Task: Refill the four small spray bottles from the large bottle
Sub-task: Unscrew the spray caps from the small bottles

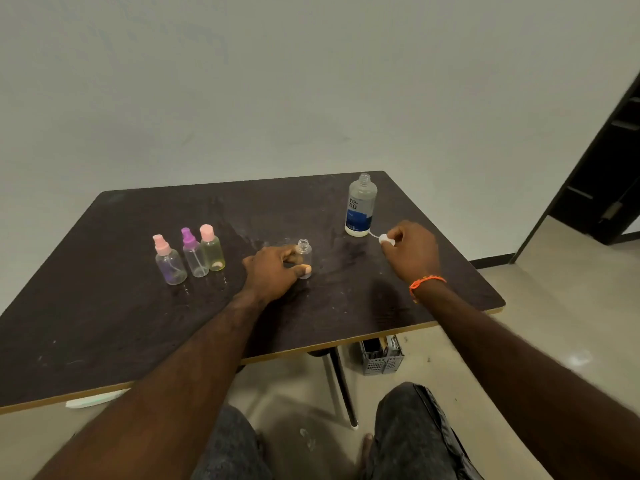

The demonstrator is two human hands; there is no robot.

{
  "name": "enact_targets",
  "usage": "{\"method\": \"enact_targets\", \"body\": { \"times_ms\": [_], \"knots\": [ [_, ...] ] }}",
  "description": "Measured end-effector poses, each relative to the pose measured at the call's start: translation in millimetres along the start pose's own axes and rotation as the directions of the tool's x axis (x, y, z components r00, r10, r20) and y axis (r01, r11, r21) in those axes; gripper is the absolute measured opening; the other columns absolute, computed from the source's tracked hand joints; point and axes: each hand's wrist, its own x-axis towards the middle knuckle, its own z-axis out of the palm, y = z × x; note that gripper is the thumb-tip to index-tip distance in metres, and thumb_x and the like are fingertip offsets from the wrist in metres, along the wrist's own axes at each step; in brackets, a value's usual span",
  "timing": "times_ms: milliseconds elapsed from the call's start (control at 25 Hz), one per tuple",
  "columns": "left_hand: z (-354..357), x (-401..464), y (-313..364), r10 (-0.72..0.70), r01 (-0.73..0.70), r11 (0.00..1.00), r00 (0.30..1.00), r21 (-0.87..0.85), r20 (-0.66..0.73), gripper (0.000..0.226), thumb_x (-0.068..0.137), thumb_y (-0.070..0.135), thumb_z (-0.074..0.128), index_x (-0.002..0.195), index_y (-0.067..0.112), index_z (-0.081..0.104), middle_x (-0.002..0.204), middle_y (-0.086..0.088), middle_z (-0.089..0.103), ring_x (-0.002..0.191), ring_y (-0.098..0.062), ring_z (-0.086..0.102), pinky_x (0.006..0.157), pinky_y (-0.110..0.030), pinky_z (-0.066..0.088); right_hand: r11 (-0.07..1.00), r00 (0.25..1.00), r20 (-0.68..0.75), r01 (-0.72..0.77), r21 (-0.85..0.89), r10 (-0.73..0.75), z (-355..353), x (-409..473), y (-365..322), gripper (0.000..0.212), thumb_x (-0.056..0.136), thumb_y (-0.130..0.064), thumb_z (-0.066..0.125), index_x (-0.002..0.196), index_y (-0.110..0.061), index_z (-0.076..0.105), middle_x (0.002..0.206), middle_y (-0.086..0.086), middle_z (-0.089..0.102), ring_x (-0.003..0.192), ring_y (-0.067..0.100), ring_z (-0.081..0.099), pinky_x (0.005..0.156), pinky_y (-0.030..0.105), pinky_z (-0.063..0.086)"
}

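Your left hand is curled round a small clear bottle w/ no top on; it stands upright on the dark table, thumb across its bottom part, fingers bent behind it, so you can only see its top half & open screw neck well. Your right hand pinches a small white spray top w/ a thin white tube poking out toward the big bottle, which stands just past that hand, upright, open at the neck, smooth clear plastic w/ a blue & white label. Can't tell how much liquid is in it. Out past your left hand's knuckle side stand 3 more small round bottles close together: one w/ a pink spray top, one w/ a purple spray top, & a yellowish one w/ a pink cap. The table top looks scratched & smudgy. An orange band is on your right wrist.
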Motion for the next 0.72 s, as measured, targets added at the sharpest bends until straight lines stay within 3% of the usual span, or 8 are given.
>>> {"method": "enact_targets", "body": {
  "times_ms": [160,360,720],
  "knots": [
    [0.3,1.5,-2.8,-0.005,0.005,1.000,1.000,0.004,0.007,0.050,0.090,0.050,0.074,0.137,0.036,0.065,0.110,0.018,0.074,0.120,-0.012,0.060,0.100,-0.040,0.023,0.992,0.999,0.040,0.002,-0.124,0.003,22.9,-17.0,20.7,0.012,0.091,-0.019,0.069,0.101,-0.012,0.067,0.104,0.007,0.065,0.089,0.021,0.061,0.074,0.027,0.045],
    [0.3,-1.7,-1.8,-0.001,0.001,1.000,1.000,-0.031,-0.016,0.048,0.090,0.046,0.076,0.135,0.033,0.067,0.112,0.016,0.075,0.124,-0.014,0.060,0.102,-0.039,0.022,0.987,0.999,0.028,-0.030,-0.159,0.035,30.2,-17.8,31.1,0.020,0.090,-0.024,0.070,0.102,-0.007,0.068,0.102,0.013,0.070,0.092,0.026,0.065,0.088,0.038,0.055],
    [3.2,1.5,-6.6,-0.004,0.004,0.999,1.000,-0.034,-0.013,0.052,0.089,0.051,0.075,0.137,0.036,0.066,0.112,0.016,0.076,0.121,-0.013,0.061,0.101,-0.041,0.023,0.988,0.998,0.047,-0.039,-0.147,0.046,22.1,-14.6,33.0,0.030,0.088,-0.032,0.075,0.107,-0.010,0.067,0.105,0.010,0.070,0.095,0.023,0.064,0.086,0.035,0.052]
  ]
}}
